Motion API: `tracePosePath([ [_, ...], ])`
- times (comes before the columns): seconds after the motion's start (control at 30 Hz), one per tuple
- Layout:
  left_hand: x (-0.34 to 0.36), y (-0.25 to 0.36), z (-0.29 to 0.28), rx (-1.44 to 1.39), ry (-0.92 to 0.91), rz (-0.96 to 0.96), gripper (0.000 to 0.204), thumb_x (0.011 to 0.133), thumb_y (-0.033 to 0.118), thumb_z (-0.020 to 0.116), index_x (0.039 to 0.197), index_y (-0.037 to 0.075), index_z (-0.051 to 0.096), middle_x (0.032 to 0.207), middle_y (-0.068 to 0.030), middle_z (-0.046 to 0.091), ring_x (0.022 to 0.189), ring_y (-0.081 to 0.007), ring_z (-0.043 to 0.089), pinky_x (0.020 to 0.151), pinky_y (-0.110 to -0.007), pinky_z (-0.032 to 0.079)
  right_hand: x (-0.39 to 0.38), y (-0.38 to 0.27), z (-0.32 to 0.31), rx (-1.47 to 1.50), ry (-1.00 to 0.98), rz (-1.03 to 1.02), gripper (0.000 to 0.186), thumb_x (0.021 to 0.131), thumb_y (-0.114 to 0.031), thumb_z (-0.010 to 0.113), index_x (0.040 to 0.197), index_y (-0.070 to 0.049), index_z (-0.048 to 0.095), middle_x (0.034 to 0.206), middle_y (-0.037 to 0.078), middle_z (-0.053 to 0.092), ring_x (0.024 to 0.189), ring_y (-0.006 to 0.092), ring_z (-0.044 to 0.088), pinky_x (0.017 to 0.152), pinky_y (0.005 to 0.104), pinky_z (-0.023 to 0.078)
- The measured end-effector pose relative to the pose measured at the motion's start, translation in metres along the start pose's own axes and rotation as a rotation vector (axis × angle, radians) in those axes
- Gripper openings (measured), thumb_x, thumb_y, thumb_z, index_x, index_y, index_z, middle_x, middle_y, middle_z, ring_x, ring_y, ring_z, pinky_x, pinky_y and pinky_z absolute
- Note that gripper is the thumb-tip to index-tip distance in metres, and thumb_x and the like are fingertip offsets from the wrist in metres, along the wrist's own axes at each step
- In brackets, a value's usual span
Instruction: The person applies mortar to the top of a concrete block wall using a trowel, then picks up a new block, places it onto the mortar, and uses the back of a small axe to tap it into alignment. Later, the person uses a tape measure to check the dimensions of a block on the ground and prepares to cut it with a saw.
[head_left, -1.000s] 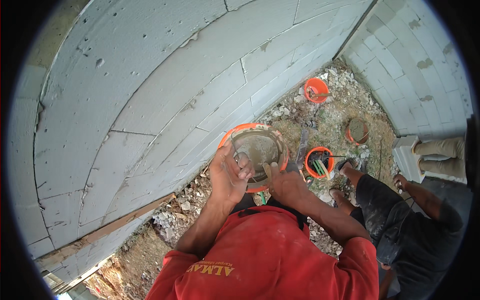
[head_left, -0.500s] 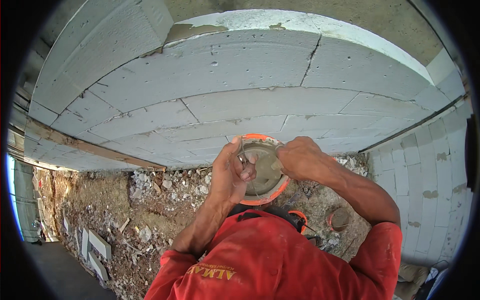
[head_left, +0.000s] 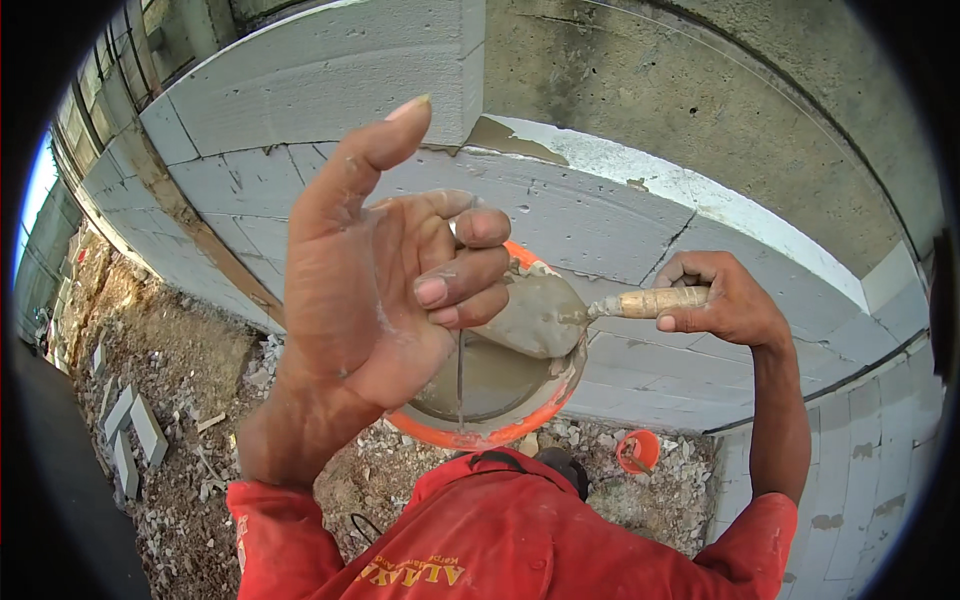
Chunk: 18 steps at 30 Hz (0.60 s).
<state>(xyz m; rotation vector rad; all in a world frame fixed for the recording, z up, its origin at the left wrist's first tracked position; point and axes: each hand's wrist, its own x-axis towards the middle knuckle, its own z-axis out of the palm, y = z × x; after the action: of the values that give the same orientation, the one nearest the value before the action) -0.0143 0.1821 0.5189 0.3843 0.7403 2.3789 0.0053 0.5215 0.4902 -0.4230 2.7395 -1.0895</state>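
My left hand [head_left: 370,260] is raised with its palm up and thumb stuck out. Its curled fingers hook the thin wire handle [head_left: 460,385] of an orange bucket [head_left: 485,438], which hangs below them. Wet grey mortar [head_left: 480,378] lies inside the bucket. My right hand [head_left: 728,300] grips a trowel by its wooden handle [head_left: 655,301]. Mortar coats the trowel's blade [head_left: 535,318], which is over the bucket's right side. Part of the blade and the bucket's far left are hidden behind my left fingers.
A wall of pale blocks [head_left: 610,245] curves ahead, with one block [head_left: 330,85] standing higher at left. Patchy mortar [head_left: 515,138] lies on its top. Rubble covers the ground, with a small orange bucket [head_left: 638,452] and loose block pieces [head_left: 148,430] on it.
The bucket and my left hand have come up closer to the view. My right hand has moved outward to the right, lifting the mortar-covered trowel blade into sight. The view has shifted left.
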Motion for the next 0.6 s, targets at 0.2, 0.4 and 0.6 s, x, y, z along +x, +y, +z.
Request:
tracePosePath([
  [0.2, -0.006, 0.054, 0.041, 0.154, -0.031, 0.191, 0.076, 0.099, 0.048, 0.047, 0.122, -0.023, 0.032, 0.090, -0.0095, 0.045, 0.058, -0.0120, 0.039, 0.054, -0.028, 0.032, 0.017, -0.016, -0.048, 0.156, 0.165, -0.110, 0.043, 0.074, -0.041, 0.083, 0.091, -0.004, 0.071, 0.071, 0.001, 0.062, 0.060, 0.0066, 0.050, 0.050, 0.0231, 0.036],
  [0.4, -0.025, 0.058, 0.055, 0.137, 0.016, 0.361, 0.090, 0.102, 0.043, 0.048, 0.135, -0.027, 0.004, 0.091, -0.0088, 0.040, 0.062, -0.0134, 0.036, 0.056, -0.028, 0.031, 0.044, -0.030, -0.101, 0.079, 0.261, -0.175, 0.048, 0.077, -0.044, 0.082, 0.094, -0.001, 0.071, 0.069, 0.002, 0.060, 0.057, 0.0068, 0.047, 0.049, 0.0238, 0.035],
  [0.6, -0.032, 0.021, 0.016, 0.078, 0.129, 0.401, 0.071, 0.098, 0.051, 0.048, 0.110, -0.017, 0.035, 0.088, -0.0119, 0.050, 0.059, -0.0141, 0.042, 0.055, -0.029, 0.034, 0.081, -0.012, -0.104, -0.374, 0.416, -0.316, 0.044, 0.079, -0.041, 0.081, 0.100, -0.003, 0.073, 0.081, 0.006, 0.067, 0.077, 0.0173, 0.060, 0.070, 0.0336, 0.046],
])
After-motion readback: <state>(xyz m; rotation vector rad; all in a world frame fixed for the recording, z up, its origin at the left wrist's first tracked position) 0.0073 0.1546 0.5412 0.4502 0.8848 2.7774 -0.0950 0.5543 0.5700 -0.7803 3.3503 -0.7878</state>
